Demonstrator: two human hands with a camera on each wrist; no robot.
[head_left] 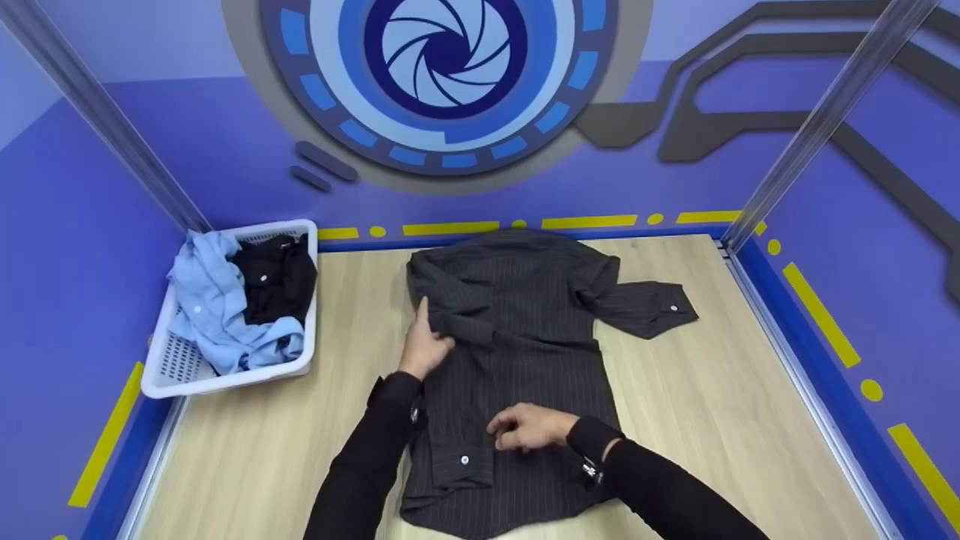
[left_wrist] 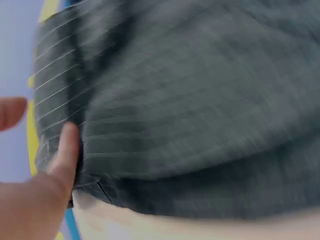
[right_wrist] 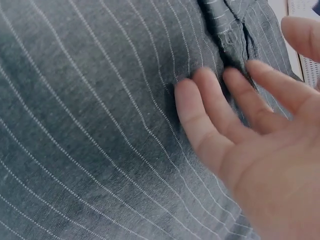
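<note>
Shirt: a dark pinstriped shirt (head_left: 525, 330) lies flat in the middle of the wooden table (head_left: 720, 420), collar end toward the far wall, one sleeve folded across its left side, the other sleeve (head_left: 641, 306) stretched out to the right with its cuff button showing.
Left hand: the left hand (head_left: 424, 346) sits at the shirt's left edge, thumb and fingers pinching the folded sleeve fabric; in the left wrist view the thumb (left_wrist: 67, 150) presses against the striped cloth.
Right hand: the right hand (head_left: 531, 427) rests palm down on the lower front of the shirt, fingers (right_wrist: 200, 120) straight, slightly spread, lying on the fabric beside the button placket.
Basket: a white laundry basket (head_left: 225, 379) stands at the table's left edge, well apart from the shirt, holding a light blue garment (head_left: 206, 300) and a black garment (head_left: 277, 277).
Surround: blue walls (head_left: 90, 247) with yellow dashes enclose the table.
</note>
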